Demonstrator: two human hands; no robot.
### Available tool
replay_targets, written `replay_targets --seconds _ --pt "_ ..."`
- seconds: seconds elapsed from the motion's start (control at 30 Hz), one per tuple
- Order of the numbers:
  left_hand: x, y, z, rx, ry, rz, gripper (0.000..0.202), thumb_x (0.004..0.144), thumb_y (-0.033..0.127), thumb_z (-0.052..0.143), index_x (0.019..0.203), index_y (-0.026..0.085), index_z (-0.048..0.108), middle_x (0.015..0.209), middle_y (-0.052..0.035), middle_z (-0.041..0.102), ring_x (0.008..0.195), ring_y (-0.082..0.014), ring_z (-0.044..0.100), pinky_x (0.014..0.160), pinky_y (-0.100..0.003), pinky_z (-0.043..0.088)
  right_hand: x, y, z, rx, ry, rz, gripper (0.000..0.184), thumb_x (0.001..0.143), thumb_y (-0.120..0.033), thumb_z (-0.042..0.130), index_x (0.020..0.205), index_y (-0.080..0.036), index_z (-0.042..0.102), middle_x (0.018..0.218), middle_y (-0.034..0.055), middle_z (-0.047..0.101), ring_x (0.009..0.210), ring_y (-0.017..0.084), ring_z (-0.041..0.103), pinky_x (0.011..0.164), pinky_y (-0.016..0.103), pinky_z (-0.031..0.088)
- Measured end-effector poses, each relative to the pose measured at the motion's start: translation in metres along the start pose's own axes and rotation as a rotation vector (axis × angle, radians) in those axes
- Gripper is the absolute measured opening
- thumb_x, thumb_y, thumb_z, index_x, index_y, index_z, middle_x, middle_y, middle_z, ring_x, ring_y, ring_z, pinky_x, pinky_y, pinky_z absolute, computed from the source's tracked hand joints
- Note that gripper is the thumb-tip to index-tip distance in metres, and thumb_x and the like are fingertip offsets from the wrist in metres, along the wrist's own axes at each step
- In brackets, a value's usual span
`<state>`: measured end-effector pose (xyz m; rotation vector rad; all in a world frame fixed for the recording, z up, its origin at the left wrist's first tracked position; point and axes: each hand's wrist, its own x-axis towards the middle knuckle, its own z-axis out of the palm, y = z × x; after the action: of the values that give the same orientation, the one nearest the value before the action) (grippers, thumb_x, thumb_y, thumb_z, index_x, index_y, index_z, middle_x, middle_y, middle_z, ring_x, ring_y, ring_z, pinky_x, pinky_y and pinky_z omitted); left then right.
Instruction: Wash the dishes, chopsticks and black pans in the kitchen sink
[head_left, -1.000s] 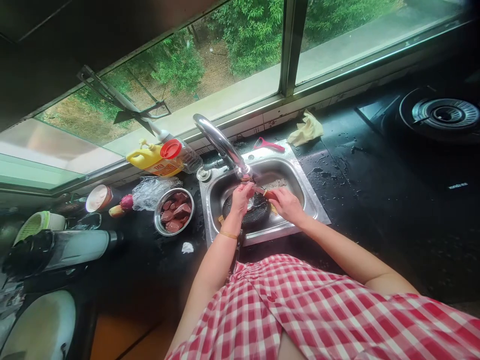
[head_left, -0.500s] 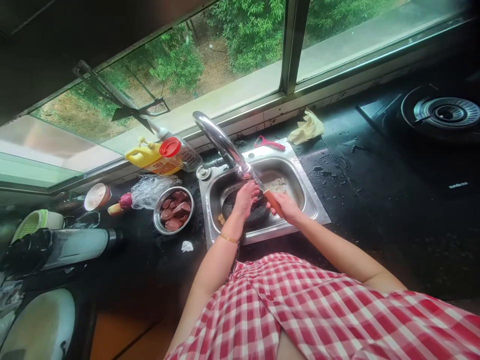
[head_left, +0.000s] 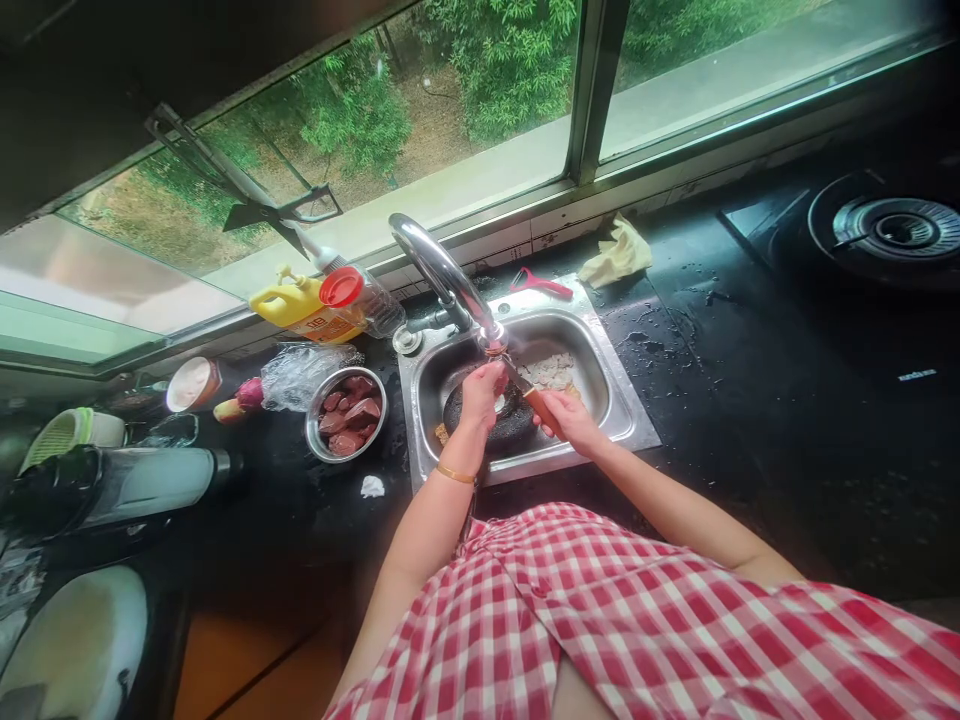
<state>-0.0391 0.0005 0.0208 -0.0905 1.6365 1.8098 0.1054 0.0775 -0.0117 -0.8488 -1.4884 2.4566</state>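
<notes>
My right hand [head_left: 568, 418] is wrapped round the brown handle of a knife [head_left: 537, 402], its blade slanting up and left under the tap. Close by the blade, my left hand [head_left: 484, 393] is closed, with fingers curled in; whatever is inside them is hidden. Both hands are over the steel sink [head_left: 611, 405], below the mouth of the curved tap [head_left: 442, 275]. A dark round pan-like vessel [head_left: 514, 430] lies in the sink under my hands. Pale wet scraps [head_left: 555, 370] rest on the sink floor behind the knife.
Left of the sink stands a metal bowl [head_left: 346, 414] of dark red-brown chunks. A yellow jug [head_left: 296, 305] and red-lidded jar [head_left: 364, 300] stand by the window. A red peeler-like tool [head_left: 541, 284] and pale cloth [head_left: 616, 252] lie behind; a gas burner [head_left: 904, 230] is far right.
My left hand's fingers have curled in from a more extended pose, and the hand sits slightly lower left. My right hand still grips the knife, shifted slightly.
</notes>
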Motion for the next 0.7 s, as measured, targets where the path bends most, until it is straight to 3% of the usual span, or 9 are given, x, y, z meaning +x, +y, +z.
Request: replay_targets --seconds 0.2,0.37,0.5,0.53,0.6,0.7 --pt "0.021 0.024 -0.015 -0.004 0.017 0.033 0.024 0.064 0.031 0.078 0.078 0.017 0.064 0.069 0.0009 0.063 0.061 -0.0080 0.053 0.059 -0.021 0.037 -0.004 0.006 -0.007 0.022 -0.003 0.054 0.053 0.069 -0.066 0.063 0.085 -0.016 0.057 0.060 -0.0004 0.062 0.039 0.007 0.046 0.035 0.018 0.029" --pt "0.008 0.002 -0.009 0.119 -0.125 -0.144 0.024 0.067 0.035 0.077 0.077 0.017 0.064 0.072 -0.0004 0.063 0.065 -0.0095 0.054 0.059 -0.022 0.036 0.001 0.003 -0.002 0.018 0.001 0.067 0.049 0.073 -0.062 0.059 0.091 -0.017 0.057 0.062 -0.0007 0.061 0.040 0.008 0.045 0.036 0.019 0.028" --pt "0.003 -0.015 -0.003 0.131 -0.106 -0.119 0.016 0.071 0.022 0.072 0.066 0.013 0.060 0.062 0.0003 0.056 0.059 -0.0082 0.047 0.057 -0.024 0.032 -0.007 0.006 -0.007 -0.111 -0.036 0.154 0.045 0.080 -0.060 0.055 0.098 -0.018 0.057 0.067 0.0001 0.062 0.043 0.008 0.045 0.038 0.019 0.025" --pt "0.007 -0.014 -0.004 0.144 -0.077 -0.120 0.014 0.071 0.021 0.071 0.066 0.013 0.061 0.060 0.0006 0.055 0.057 -0.0080 0.045 0.057 -0.024 0.032 -0.007 0.009 -0.012 -0.145 -0.035 0.161 0.045 0.080 -0.060 0.055 0.097 -0.018 0.057 0.070 0.0009 0.062 0.043 0.008 0.044 0.038 0.020 0.025" --pt "0.017 -0.006 -0.014 0.068 0.091 -0.079 0.010 0.073 0.022 0.068 0.075 0.014 0.063 0.063 0.0007 0.055 0.056 -0.0078 0.044 0.056 -0.023 0.032 0.002 0.017 -0.025 -0.255 -0.019 0.158 0.047 0.079 -0.062 0.054 0.094 -0.018 0.057 0.071 0.0023 0.062 0.042 0.009 0.043 0.036 0.021 0.024" --pt "0.016 0.002 -0.033 0.026 0.323 0.045 0.015 0.073 0.021 0.065 0.087 0.016 0.063 0.068 0.0010 0.055 0.055 -0.0076 0.042 0.056 -0.023 0.034 0.022 0.028 -0.036 -0.556 0.034 -0.010 0.059 0.083 -0.064 0.041 0.114 -0.017 0.056 0.072 0.0057 0.064 0.044 0.016 0.050 0.038 0.026 0.033"
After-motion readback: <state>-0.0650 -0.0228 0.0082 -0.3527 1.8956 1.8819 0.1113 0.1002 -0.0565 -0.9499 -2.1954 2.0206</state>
